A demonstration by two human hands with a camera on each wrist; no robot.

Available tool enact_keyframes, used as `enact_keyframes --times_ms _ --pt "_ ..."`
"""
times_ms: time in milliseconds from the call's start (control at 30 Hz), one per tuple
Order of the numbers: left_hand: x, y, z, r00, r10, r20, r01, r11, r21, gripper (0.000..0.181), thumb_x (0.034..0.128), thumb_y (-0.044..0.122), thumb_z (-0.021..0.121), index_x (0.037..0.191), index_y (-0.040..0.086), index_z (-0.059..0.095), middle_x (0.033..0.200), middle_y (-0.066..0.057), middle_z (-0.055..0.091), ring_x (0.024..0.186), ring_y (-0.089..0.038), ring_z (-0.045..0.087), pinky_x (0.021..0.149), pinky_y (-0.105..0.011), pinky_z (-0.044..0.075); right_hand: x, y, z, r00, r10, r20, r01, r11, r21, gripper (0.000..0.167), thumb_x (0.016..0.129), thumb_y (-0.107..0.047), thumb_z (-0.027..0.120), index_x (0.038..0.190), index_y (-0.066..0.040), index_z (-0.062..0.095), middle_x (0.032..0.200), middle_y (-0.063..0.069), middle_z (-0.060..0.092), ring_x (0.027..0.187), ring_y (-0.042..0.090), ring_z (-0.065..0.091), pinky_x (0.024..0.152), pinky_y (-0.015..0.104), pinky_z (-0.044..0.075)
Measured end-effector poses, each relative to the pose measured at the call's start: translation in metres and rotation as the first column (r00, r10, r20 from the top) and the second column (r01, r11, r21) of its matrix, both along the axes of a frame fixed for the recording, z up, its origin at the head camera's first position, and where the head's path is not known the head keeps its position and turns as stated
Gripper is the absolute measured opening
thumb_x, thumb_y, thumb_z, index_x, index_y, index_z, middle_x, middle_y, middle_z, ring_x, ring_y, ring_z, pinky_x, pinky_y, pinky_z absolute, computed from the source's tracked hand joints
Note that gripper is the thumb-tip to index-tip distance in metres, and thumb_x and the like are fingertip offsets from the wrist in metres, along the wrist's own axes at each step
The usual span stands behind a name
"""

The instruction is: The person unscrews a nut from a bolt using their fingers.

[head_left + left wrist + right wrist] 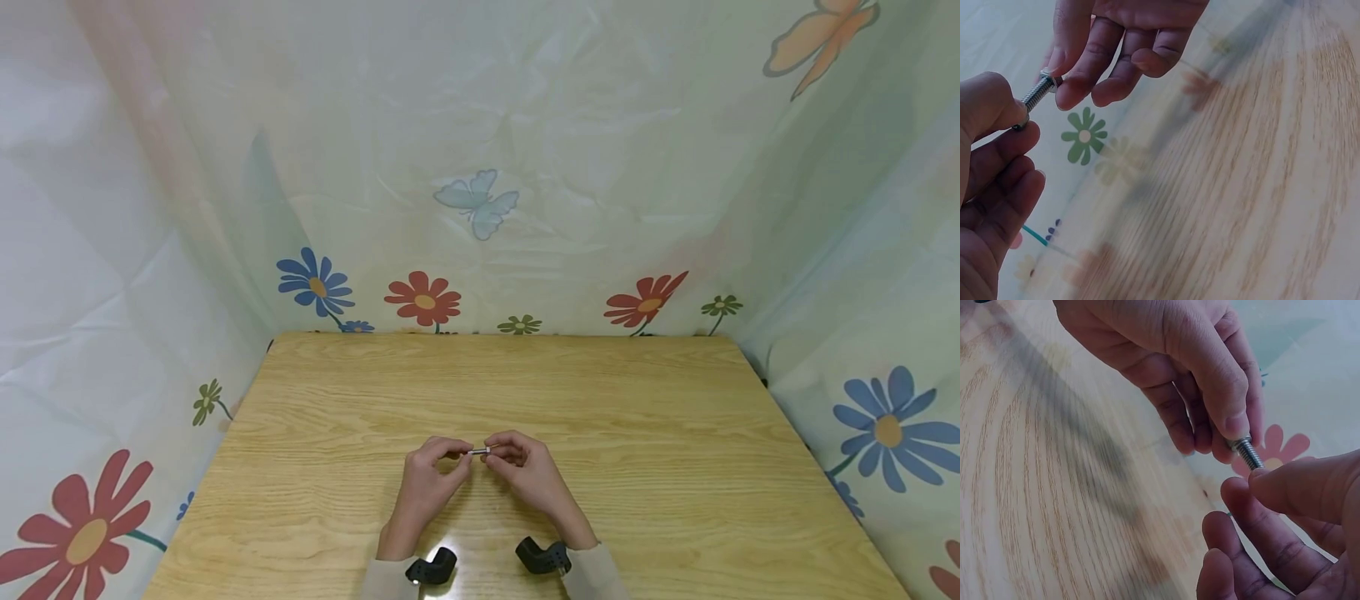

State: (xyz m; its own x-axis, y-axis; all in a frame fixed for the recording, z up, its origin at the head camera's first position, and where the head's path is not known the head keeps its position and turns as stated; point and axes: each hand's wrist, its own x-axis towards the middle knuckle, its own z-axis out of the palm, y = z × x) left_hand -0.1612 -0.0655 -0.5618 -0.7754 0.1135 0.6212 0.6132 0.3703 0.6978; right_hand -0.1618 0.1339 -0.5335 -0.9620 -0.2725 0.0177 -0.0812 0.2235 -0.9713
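A small silvery threaded bolt [480,452] spans the gap between the two hands above the table. My left hand [429,485] pinches one end of the bolt between thumb and index finger. At the opposite end, my right hand [534,477] pinches it the same way, its other fingers loosely bent. The left wrist view shows the bolt's thread [1036,97] bare in the middle, with a wider collar-like part by the right fingertips. A ring of metal [1239,443], perhaps a nut, peeks out beside the left thumb in the right wrist view. Fingertips partly cover both ends.
Beneath the hands lies a wood-grain table [600,400]. A pale curtain [570,167] printed with flowers and butterflies hangs behind it and along both sides. Black camera mounts [433,568] sit at the wrists, over light sleeves [596,573].
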Motion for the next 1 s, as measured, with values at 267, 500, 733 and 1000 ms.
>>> enact_keyframes --times_ms 267,500,733,1000 --pt "0.0016 0.0001 0.0034 1.0 -0.011 0.024 0.012 1.0 -0.013 0.016 0.0843 -0.002 0.08 0.095 0.009 0.078 0.091 -0.003 0.076 0.082 -0.017 0.071 0.073 -0.031 0.062 0.0005 0.0022 0.0021 1.0 -0.013 0.002 0.013 1.0 0.008 0.032 0.096 -0.008 0.072 0.126 0.003 0.066 0.109 0.017 0.074 0.1 0.032 0.071 0.081 0.022 0.057" --pt "0.003 0.0007 0.0049 1.0 -0.013 0.024 0.014 1.0 -0.018 0.014 0.0845 -0.002 0.08 0.093 0.008 0.079 0.09 -0.006 0.077 0.081 -0.021 0.072 0.07 -0.035 0.062 -0.001 0.0028 0.0032 1.0 0.004 -0.026 -0.006 0.998 -0.055 0.033 0.098 -0.006 0.07 0.128 0.007 0.064 0.117 0.021 0.072 0.109 0.034 0.069 0.089 0.022 0.057" --pt "0.004 0.0015 0.0058 1.0 0.021 0.013 -0.021 0.999 -0.03 0.017 0.0799 -0.005 0.082 0.091 0.007 0.079 0.088 -0.003 0.077 0.079 -0.023 0.072 0.069 -0.035 0.062 -0.0003 0.0037 0.0059 0.997 -0.021 -0.068 0.014 0.995 -0.098 0.029 0.1 -0.007 0.067 0.124 0.008 0.065 0.115 0.022 0.073 0.107 0.023 0.071 0.092 0.022 0.057" --pt "0.0026 0.0009 0.0056 1.0 0.012 0.002 -0.012 0.999 -0.034 0.014 0.0829 -0.003 0.08 0.092 0.007 0.079 0.088 -0.003 0.077 0.079 -0.021 0.071 0.069 -0.036 0.062 0.0001 0.0016 0.007 0.995 -0.074 -0.061 0.067 0.991 -0.114 0.025 0.1 -0.01 0.068 0.119 0.006 0.069 0.113 0.023 0.072 0.101 0.018 0.072 0.086 0.028 0.06"
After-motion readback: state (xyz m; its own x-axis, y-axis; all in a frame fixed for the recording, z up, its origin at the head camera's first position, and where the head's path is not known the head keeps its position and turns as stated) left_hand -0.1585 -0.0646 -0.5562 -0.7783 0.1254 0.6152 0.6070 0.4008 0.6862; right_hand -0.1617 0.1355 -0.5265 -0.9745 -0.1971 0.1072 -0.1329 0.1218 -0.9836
